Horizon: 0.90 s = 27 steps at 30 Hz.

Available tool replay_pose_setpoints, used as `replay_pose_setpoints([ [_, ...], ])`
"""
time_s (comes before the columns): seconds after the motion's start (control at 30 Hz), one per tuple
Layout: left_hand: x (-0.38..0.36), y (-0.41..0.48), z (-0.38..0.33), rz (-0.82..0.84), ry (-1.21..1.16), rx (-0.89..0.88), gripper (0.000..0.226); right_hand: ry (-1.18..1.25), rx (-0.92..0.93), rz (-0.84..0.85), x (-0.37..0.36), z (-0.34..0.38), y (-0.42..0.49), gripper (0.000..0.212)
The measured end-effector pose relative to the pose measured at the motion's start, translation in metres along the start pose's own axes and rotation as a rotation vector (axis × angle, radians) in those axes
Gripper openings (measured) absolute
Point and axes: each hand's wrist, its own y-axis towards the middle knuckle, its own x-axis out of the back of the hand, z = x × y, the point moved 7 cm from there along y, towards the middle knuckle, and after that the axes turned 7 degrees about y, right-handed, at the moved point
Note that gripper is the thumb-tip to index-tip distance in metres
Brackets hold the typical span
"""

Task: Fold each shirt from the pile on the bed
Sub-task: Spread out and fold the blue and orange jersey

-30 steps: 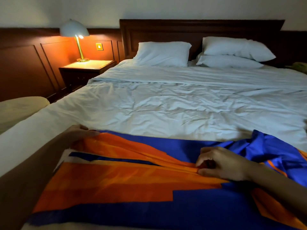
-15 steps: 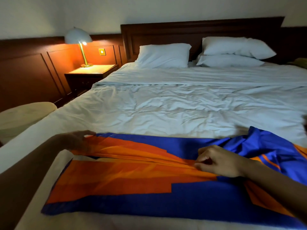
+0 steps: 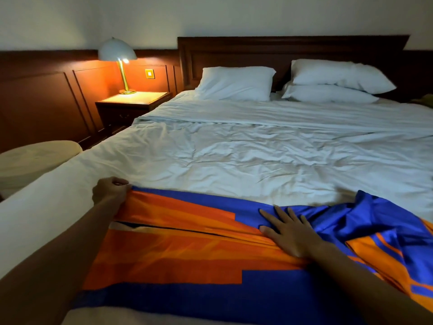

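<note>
Grips the far corner of the glossy orange-and-blue shirt (image 3: 187, 254) with the left hand (image 3: 110, 191), seemingly curled round the hem. Lays the right hand (image 3: 288, 231) flat, fingers straight after pinching the fold, pressing it onto the white-sheeted bed (image 3: 234, 160). Signals the fold set, ready for smoothing.

The orange-and-blue cloth shirt (image 3: 187, 261) is seen to be thin and satiny — a soft sheen is carried along its folds. The white cloth bed sheet (image 3: 257, 156) under it is shown matt and finely crumpled, while the white cloth pillows (image 3: 234, 83) at its far edge are smoother. The dark wooden headboard (image 3: 281, 50) and wooden nightstand (image 3: 133, 99) are polished — the brass-coloured metal lamp stem (image 3: 123, 76) is glossy.
</note>
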Motion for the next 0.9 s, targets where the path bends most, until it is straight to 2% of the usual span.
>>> replay_pose_setpoints([
  [0.07, -0.003, 0.008, 0.002, 0.046, 0.087, -0.04, 0.029, -0.008, -0.028, -0.004, -0.006, -0.005, 0.0, 0.093],
  [0.17, -0.019, 0.017, 0.009, 0.299, 0.216, -0.085, 0.052, -0.036, -0.04, -0.031, -0.01, -0.009, 0.001, 0.082],
  [0.23, -0.026, 0.022, 0.012, 0.42, 0.276, -0.145, 0.056, -0.054, -0.041, -0.049, -0.012, -0.009, 0.0, 0.078],
  [0.3, -0.03, 0.029, 0.01, 0.448, 0.244, -0.207, 0.055, -0.07, -0.037, -0.067, -0.013, -0.01, 0.001, 0.076],
  [0.4, -0.023, 0.032, 0.001, 0.364, 0.152, -0.249, 0.048, -0.073, -0.036, -0.076, -0.013, -0.009, 0.001, 0.076],
  [0.53, -0.011, 0.02, -0.014, 0.163, 0.338, -0.324, 0.04, -0.066, -0.037, -0.03, -0.011, -0.005, -0.001, 0.082],
  [0.63, -0.025, -0.025, -0.073, 0.051, 0.479, -0.556, 0.044, 0.097, 0.002, 0.058, 0.004, 0.0, 0.0, 0.075],
  [0.7, -0.057, -0.078, -0.121, 0.178, 0.437, -0.751, 0.043, 0.272, 0.076, 0.039, 0.029, 0.002, -0.007, 0.052],
  [0.77, -0.101, -0.142, -0.157, 0.428, 0.4, -0.877, 0.046, 0.234, 0.151, -0.087, 0.061, -0.002, -0.021, 0.032],
  [0.83, -0.145, -0.206, -0.179, 0.665, 0.411, -0.953, 0.056, 0.079, 0.14, -0.195, 0.085, -0.023, -0.039, 0.029],
  [0.9, -0.185, -0.262, -0.187, 0.796, 0.521, -1.017, 0.066, -0.064, 0.057, -0.188, 0.093, -0.068, -0.054, 0.035],
])
